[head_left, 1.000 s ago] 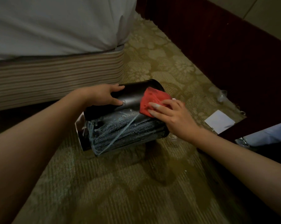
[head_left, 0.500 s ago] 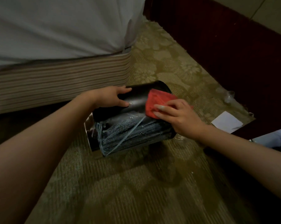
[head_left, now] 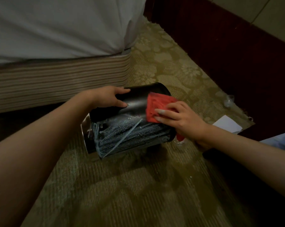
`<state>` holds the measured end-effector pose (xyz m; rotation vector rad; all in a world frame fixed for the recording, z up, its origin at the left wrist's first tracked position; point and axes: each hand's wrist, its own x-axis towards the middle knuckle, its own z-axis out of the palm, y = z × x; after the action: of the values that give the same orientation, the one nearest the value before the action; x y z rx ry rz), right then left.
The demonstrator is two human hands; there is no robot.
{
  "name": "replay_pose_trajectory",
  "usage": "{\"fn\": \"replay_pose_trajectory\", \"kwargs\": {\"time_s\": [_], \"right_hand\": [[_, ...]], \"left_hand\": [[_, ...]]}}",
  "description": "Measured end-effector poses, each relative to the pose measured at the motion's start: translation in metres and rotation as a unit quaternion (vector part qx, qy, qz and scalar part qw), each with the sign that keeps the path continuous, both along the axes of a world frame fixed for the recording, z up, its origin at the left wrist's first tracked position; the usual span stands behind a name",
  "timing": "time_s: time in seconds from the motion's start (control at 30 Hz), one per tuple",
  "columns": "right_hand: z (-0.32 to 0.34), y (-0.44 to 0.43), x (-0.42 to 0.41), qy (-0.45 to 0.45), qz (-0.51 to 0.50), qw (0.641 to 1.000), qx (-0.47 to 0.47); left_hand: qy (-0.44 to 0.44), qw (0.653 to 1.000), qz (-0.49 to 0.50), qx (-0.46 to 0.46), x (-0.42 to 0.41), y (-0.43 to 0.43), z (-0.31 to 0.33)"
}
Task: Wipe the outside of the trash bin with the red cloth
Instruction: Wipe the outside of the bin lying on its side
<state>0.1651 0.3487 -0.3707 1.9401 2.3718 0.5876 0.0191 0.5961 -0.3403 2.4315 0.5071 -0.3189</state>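
A black cylindrical trash bin (head_left: 135, 102) lies tipped on its side on the carpet, its lower flank grey with dust streaks. My left hand (head_left: 108, 98) grips the bin's upper wall near the far rim and steadies it. The red cloth (head_left: 156, 104) is pressed flat against the bin's right side under the fingers of my right hand (head_left: 179, 118). A shiny metal rim (head_left: 86, 138) shows at the bin's near-left end.
A bed with a white sheet (head_left: 56, 25) and a striped base (head_left: 56, 84) stands at the left. Dark red wooden furniture (head_left: 236, 54) runs along the right. A white paper (head_left: 228, 126) and a crumpled plastic wrapper (head_left: 228, 99) lie on the patterned carpet.
My right hand with the red cloth has slid slightly across the bin's side. My left hand keeps its hold. The camera has shifted a little.
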Motion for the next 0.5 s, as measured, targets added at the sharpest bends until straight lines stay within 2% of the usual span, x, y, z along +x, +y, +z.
{"fn": "replay_pose_trajectory", "kwargs": {"time_s": [0.13, 0.37, 0.5], "right_hand": [[-0.003, -0.033, 0.013, -0.033, -0.023, 0.999, -0.023], [0.005, 0.045, -0.032, -0.011, 0.000, 1.000, 0.024], [0.006, 0.031, -0.014, -0.008, 0.011, 1.000, -0.014]], "left_hand": [[-0.007, 1.000, -0.006, 0.017, 0.000, -0.005, 0.001], [-0.009, 1.000, -0.002, 0.021, 0.001, -0.004, -0.002], [-0.016, 1.000, 0.017, -0.014, -0.001, 0.001, 0.000]]}}
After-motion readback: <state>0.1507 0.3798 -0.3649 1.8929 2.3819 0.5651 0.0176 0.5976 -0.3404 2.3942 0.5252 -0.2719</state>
